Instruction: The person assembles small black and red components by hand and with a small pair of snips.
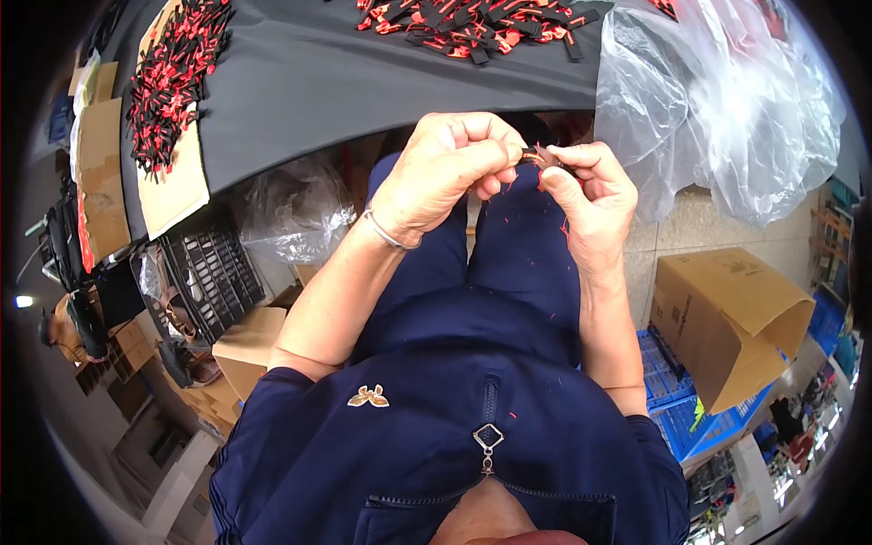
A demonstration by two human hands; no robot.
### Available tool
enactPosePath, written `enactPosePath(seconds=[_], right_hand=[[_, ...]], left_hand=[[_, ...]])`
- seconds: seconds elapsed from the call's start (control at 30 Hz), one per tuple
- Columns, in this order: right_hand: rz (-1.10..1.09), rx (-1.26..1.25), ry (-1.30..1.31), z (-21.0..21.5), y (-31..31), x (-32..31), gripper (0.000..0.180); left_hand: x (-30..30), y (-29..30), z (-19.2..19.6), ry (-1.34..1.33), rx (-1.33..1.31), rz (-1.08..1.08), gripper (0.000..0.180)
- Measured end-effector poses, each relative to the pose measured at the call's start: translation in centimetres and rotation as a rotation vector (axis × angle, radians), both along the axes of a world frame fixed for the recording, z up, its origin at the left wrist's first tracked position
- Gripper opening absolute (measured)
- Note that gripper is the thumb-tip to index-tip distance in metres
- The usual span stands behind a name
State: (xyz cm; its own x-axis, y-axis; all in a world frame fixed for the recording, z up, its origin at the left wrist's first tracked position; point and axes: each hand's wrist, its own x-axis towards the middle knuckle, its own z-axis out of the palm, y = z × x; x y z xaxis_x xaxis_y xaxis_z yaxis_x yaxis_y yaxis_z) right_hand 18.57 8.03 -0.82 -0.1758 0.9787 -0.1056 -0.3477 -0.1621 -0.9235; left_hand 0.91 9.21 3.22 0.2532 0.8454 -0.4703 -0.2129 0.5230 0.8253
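Note:
My left hand and my right hand are raised over my lap, close together. Between thumb and fingers, my left hand pinches one end of a small black-and-red strip. The right thumb and forefinger are closed at the strip's other end, where thin red threads stick out. Whether a small tool is also in the right hand cannot be made out. Red thread bits are scattered over my dark blue trousers. On the table ahead lies a pile of similar black-and-red strips.
A black cloth covers the table. At its left, a cardboard sheet carries another heap of black-and-red pieces. Clear plastic bags hang over the right side. Below stand an open carton and a blue crate. A black crate is at left.

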Motion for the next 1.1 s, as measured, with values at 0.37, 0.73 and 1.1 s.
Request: enactPosePath(seconds=[0.37, 0.73, 1.1], right_hand=[[-0.11, 0.214, -0.447, 1.3, -0.3, 0.5, 0.017], [0.025, 0.37, -0.628, 1.4, 0.5, 1.7, 0.016], [0.09, -0.344, -0.084, 1.4, 0.7, 0.1, 0.03]], left_hand=[[0.3, -1.0, -0.8, 0.05, 0.041, 0.03, 0.01], [-0.7, -0.4, -1.0, 0.011, 0.018, -0.078, 0.008], [0.6, -1.4, 0.7, 0.726, 0.645, -0.174, 0.01]])
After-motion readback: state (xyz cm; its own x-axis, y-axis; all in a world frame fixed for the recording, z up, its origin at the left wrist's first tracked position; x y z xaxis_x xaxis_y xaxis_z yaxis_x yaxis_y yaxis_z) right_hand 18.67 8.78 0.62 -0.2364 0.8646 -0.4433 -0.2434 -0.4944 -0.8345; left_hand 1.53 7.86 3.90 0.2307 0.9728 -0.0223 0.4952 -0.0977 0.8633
